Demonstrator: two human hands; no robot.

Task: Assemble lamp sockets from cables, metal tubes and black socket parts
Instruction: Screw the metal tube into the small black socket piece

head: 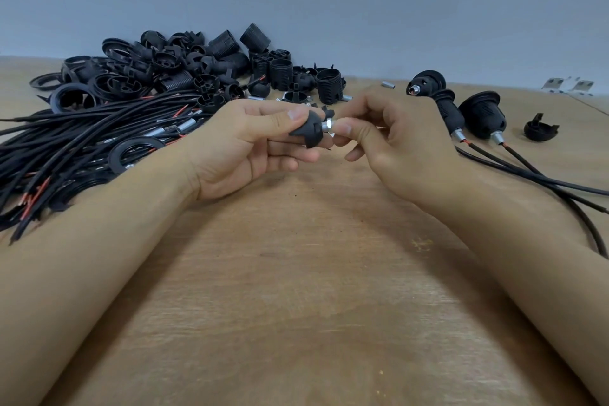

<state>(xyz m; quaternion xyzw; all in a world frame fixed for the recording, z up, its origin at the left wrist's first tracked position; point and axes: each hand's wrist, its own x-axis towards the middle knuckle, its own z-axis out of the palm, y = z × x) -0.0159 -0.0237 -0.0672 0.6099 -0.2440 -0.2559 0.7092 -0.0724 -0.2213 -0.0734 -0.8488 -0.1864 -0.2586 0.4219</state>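
My left hand (245,145) grips a black socket cap (306,132) above the middle of the wooden table (296,273), thumb on top and fingers underneath. A short metal tube (327,125) sticks out of the cap's right side. My right hand (389,138) pinches that tube between thumb and fingertips. A bundle of black cables (82,148) with red inner wires lies at the left. Behind it is a heap of black socket parts (197,66).
Three assembled sockets (474,115) with cables trailing to the right edge lie at the right. A lone black cap (540,130) sits beyond them. A loose metal tube (388,85) rests near the back, by the grey wall. Small pale items (566,86) lie far right.
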